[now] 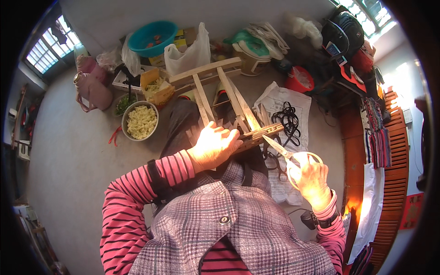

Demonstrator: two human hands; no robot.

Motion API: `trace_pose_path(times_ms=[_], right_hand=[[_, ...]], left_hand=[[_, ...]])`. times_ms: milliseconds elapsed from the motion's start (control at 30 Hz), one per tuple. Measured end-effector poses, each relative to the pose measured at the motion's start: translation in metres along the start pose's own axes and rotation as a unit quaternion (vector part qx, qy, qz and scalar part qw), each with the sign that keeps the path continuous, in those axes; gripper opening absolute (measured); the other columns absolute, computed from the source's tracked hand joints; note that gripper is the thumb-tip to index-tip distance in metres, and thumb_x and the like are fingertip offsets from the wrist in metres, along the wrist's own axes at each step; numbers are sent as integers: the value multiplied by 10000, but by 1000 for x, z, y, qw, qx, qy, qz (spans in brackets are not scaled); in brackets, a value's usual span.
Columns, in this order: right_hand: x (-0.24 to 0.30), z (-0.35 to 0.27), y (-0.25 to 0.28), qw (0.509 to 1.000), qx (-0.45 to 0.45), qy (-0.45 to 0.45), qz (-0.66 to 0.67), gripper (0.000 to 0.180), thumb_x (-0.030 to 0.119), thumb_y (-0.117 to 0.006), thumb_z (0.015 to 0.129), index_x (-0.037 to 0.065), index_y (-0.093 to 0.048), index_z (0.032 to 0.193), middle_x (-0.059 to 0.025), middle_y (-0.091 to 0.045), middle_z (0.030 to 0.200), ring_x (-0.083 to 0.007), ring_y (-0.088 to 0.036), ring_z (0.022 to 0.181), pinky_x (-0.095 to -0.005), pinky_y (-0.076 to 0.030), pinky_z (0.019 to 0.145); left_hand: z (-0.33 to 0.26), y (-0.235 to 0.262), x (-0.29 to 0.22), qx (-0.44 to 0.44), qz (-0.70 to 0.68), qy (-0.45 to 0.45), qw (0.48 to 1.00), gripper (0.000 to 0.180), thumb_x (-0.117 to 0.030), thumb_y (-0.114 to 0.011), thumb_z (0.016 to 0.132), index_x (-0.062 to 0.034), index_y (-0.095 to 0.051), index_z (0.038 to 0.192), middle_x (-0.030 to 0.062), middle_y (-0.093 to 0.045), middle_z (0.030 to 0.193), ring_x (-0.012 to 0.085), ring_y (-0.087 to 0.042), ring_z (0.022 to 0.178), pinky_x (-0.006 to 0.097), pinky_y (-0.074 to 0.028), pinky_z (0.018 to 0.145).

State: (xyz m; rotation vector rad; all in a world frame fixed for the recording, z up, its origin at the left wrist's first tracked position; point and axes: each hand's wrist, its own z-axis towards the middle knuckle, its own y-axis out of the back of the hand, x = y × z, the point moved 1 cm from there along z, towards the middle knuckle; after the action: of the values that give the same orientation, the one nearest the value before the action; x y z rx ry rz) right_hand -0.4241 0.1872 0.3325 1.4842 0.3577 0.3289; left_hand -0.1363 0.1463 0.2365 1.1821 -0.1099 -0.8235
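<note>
A wooden frame (234, 98), like that of a folding stool, lies across my lap, its legs pointing away from me. My left hand (214, 145) is closed on its near end, fingers bent over the bar and the strips there; the fingertips are partly hidden. In my right hand (312, 178) is a pair of scissors (278, 147) with pale looped handles. Their blades point left, tips close to the right end of the near bar (263, 132). Black strap (288, 121) lies in loose coils to the right of the frame, on a white sack (305, 103).
At left stand a bowl of pale chopped food (141, 122) and a pink thermos jug (94, 91). A blue basin (152, 39), a white plastic bag (189, 52) and a bucket (254, 62) line the wall. A red basin (300, 79) and a wooden slatted bench (392, 183) are at right.
</note>
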Motion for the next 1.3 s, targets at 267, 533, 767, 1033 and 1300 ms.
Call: trace_pose_path(times_ms=[267, 533, 767, 1033, 1300], right_hand=[[-7, 14, 36, 969, -100, 183, -136, 194, 190, -662, 823, 23, -653, 921, -128, -598, 759, -319, -591, 644, -441, -477, 588], [-14, 44, 45, 989, 71, 128, -25, 201, 217, -670, 815, 35, -645, 895, -138, -602, 721, -332, -626, 690, -431, -502, 623], [-8, 26, 5, 979, -42, 192, -64, 104, 175, -707, 796, 117, -702, 882, -58, -659, 871, -260, -633, 612, -384, -540, 582], [2, 37, -22, 975, -152, 158, -22, 98, 124, -712, 775, 106, -707, 871, -80, -632, 922, -278, -651, 763, -379, -550, 654], [-7, 6, -8, 996, -24, 86, -7, 105, 158, -730, 776, 115, -717, 871, -88, -664, 939, -274, -674, 738, -381, -544, 617]], left_hand=[[-2, -9, 3, 50, -48, 27, 997, 251, -289, -561, 971, -60, -534, 872, 112, -634, 683, 304, -611, 636, 394, -414, 738], [-4, -16, 2, 22, -22, 28, 999, 234, -258, -594, 944, -61, -527, 836, 99, -619, 636, 294, -605, 604, 383, -425, 706], [-5, -22, 1, 5, -14, 7, 1000, 317, -348, -645, 902, -45, -557, 868, 97, -633, 663, 288, -626, 628, 395, -439, 709], [-7, -19, 2, -13, -52, 0, 999, 343, -352, -700, 860, -32, -580, 833, 95, -612, 658, 285, -612, 637, 381, -462, 679], [-7, -23, 0, 15, -44, 22, 999, 364, -387, -678, 875, -34, -589, 878, 109, -633, 693, 279, -633, 672, 370, -457, 725]])
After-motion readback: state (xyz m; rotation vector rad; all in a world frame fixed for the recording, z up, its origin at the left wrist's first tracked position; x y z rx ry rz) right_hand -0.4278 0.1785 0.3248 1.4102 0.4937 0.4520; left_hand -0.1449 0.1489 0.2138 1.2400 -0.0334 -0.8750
